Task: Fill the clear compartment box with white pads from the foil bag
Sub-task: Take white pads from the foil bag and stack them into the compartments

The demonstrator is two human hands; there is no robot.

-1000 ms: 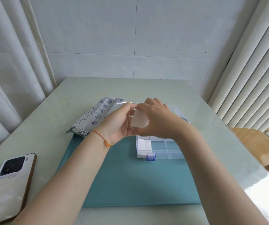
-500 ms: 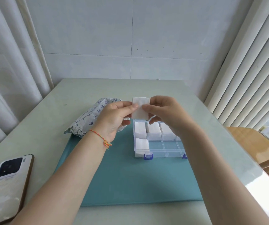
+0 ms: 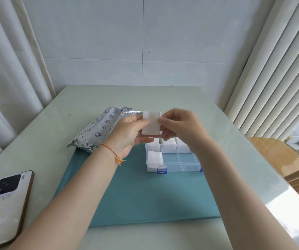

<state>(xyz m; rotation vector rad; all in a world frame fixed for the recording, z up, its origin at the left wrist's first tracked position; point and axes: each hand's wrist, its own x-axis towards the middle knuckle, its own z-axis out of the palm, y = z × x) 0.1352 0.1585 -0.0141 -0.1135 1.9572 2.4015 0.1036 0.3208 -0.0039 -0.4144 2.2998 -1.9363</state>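
A white pad (image 3: 151,123) is held up above the back of the clear compartment box (image 3: 181,166). My left hand (image 3: 130,134) pinches its left edge and my right hand (image 3: 179,129) pinches its right edge. The box sits on a teal mat with blue latches at its front. White pads lie in its back row and in the front left compartment (image 3: 154,156); the other front compartments hold nothing. The foil bag (image 3: 100,129) lies to the left of the box, behind my left hand, its open end toward the pad.
The teal mat (image 3: 136,197) covers the middle of the pale table. A phone (image 3: 6,204) lies face down near the front left edge. A wooden chair (image 3: 280,159) stands at the right. Curtains hang on the left and vertical blinds on the right.
Both hands have spread the pad out flat between them and lifted it slightly; earlier it was bunched between the hands over the box.
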